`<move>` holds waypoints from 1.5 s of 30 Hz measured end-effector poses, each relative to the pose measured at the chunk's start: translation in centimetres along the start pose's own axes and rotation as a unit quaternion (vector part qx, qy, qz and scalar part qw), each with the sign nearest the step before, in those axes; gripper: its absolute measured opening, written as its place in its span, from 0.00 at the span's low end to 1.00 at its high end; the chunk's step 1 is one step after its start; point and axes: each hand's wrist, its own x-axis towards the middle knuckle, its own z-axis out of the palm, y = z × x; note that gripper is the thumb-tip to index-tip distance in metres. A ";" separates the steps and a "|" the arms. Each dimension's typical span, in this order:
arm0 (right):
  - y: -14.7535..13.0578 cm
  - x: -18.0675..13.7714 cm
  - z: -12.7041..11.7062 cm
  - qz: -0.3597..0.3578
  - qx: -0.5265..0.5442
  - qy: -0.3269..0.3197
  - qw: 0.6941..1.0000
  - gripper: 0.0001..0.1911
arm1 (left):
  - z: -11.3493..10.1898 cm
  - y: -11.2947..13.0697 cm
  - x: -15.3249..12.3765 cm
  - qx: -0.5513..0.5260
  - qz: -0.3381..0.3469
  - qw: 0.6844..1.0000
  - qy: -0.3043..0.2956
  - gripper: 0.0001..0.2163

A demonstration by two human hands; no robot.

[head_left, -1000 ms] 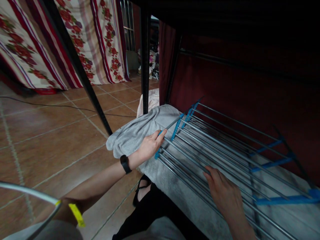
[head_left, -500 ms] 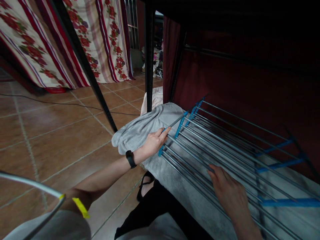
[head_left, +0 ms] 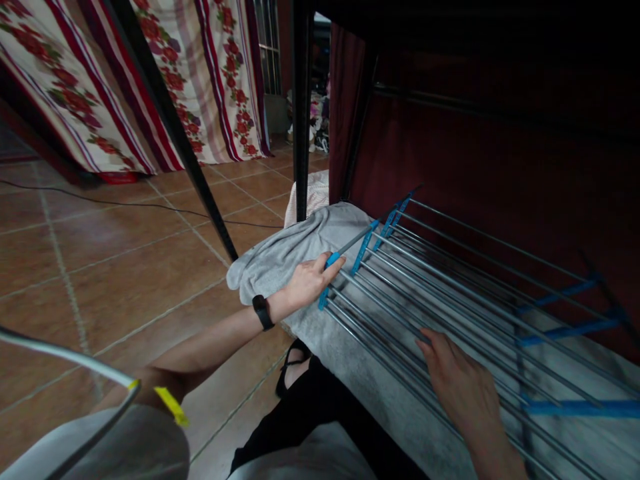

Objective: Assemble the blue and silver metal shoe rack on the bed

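Observation:
A folding drying rack (head_left: 440,277) with grey metal bars and blue plastic joints lies across a grey blanket (head_left: 305,250) at the right. My left hand (head_left: 311,279), with a black band on its wrist, is closed around the rack's left end by a blue joint. My right hand (head_left: 457,373) grips one of the long bars nearer to me, fingers curled over it. The rack's far right end is dim and blurred.
Black metal posts (head_left: 301,120) rise at the blanket's edge under a dark upper frame. Floral curtains (head_left: 200,87) hang behind. A dark cable (head_left: 150,205) crosses the tiled floor (head_left: 145,280). A pale bent tube (head_left: 75,360) with yellow tape is at lower left.
The view has shifted slightly. Both hands keep the same hold on the rack, and a blue joint by the left hand shows more clearly.

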 end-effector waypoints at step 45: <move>-0.2 -0.4 0.2 0.007 0.004 -0.021 1.000 0.12 | -1.9 0.1 0.6 0.027 0.031 0.999 -0.027 0.22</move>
